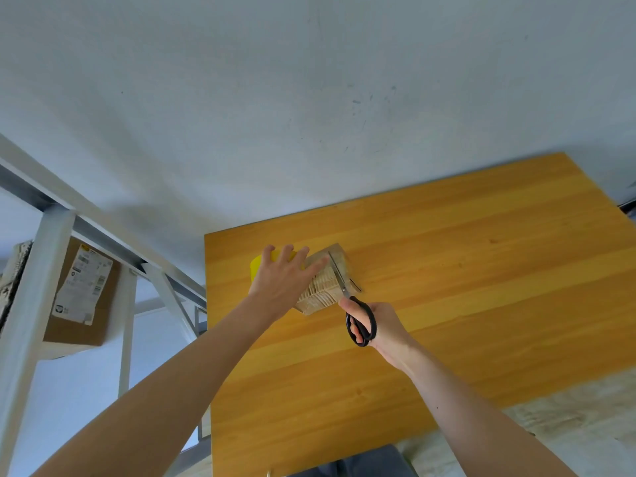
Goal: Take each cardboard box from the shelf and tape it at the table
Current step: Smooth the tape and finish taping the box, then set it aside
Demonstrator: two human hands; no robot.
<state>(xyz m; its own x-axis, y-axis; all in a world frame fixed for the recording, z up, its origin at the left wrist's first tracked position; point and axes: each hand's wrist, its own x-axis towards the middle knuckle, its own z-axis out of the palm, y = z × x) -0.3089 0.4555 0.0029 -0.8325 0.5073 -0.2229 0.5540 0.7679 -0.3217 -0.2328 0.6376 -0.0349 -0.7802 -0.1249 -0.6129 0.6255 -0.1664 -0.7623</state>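
One small cardboard box is pressed onto the table by the left hand, fingers straight and spread. Scissors are clamped by the right hand, fingers curled. The cut should be made close to the box, which is best held steady. Contents are hidden. Another labelled box is seen on the shelf.

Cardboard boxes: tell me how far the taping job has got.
Done: a small box lies on the table and looks covered in glossy tape. In hand: the left hand presses it down while the right hand holds scissors with blades at the box's end; the cut is not visibly finished. Left: one labelled cardboard box sits on the shelf.
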